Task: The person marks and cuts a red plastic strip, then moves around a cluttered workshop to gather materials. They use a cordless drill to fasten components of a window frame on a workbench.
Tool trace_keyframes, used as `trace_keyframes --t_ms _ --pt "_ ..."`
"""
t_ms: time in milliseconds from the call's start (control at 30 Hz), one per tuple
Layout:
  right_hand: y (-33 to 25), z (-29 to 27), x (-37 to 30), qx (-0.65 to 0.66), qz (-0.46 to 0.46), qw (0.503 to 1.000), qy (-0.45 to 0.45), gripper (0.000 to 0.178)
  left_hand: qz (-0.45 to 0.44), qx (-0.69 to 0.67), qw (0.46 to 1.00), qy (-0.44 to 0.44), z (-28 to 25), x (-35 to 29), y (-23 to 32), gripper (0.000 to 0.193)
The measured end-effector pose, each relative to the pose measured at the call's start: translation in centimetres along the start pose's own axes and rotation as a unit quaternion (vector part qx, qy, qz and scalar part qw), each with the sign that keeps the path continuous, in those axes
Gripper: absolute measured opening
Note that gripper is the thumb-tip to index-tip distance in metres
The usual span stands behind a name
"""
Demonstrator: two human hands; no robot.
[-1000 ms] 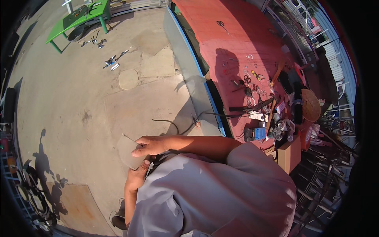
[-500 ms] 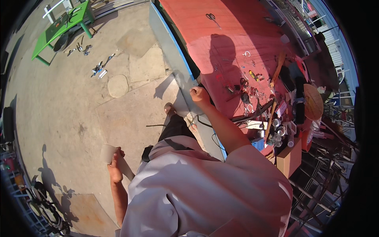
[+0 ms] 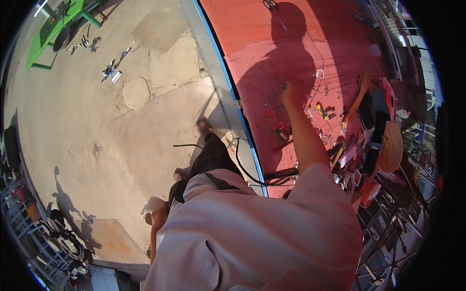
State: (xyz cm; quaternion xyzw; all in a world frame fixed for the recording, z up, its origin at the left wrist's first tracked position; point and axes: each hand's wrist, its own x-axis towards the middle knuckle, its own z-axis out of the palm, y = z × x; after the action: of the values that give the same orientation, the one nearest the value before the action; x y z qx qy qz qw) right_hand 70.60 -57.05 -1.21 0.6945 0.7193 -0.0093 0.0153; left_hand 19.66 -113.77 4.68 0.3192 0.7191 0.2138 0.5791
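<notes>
At my left side, close to my hip, my left hand point(image 3: 159, 214) is closed round a pale, cup-shaped thing point(image 3: 151, 205). Part of that thing is hidden by the hand and fingers. My right arm stretches out over the red-covered table point(image 3: 252, 63). My right hand point(image 3: 290, 93) is low over it in my own shadow, too dark and blurred to show its fingers clearly. To its right lie a white hook-shaped piece point(image 3: 319, 73) and a yellow-and-black tool point(image 3: 321, 110). Small red pieces point(image 3: 278, 127) are on the nearer side. Scissors point(image 3: 270, 5) lie at the far edge of view.
On the table's right are a wooden stick point(image 3: 358, 97), a round tan disc point(image 3: 391, 147) and heaped small items. A black cable point(image 3: 242, 162) loops over the blue-edged side. Tools point(image 3: 111, 70) lie on the concrete floor near a green bench point(image 3: 41, 39).
My right hand has moved from the table's near edge forward and right over the red cover. My left hand has come back toward my body with the cup-shaped thing. I have stepped, and the view has shifted.
</notes>
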Motion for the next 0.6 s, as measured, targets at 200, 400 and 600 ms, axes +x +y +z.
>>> trace_keyframes --t_ms 200,400,600 --pt "0.3 -0.2 3.4 -0.050 -0.009 0.998 -0.028 0.020 -0.104 -0.072 0.991 0.043 1.0 0.8 2.4 0.039" --pt "-11.2 0.6 4.9 0.327 -0.036 0.944 -0.015 0.028 -0.149 -0.258 0.942 0.152 0.8 -0.6 5.2 0.028" --pt "-34.1 -2.7 -8.7 0.344 -0.236 0.876 -0.240 0.041 -0.138 -0.301 0.917 0.223 0.8 -2.8 -2.3 0.034"
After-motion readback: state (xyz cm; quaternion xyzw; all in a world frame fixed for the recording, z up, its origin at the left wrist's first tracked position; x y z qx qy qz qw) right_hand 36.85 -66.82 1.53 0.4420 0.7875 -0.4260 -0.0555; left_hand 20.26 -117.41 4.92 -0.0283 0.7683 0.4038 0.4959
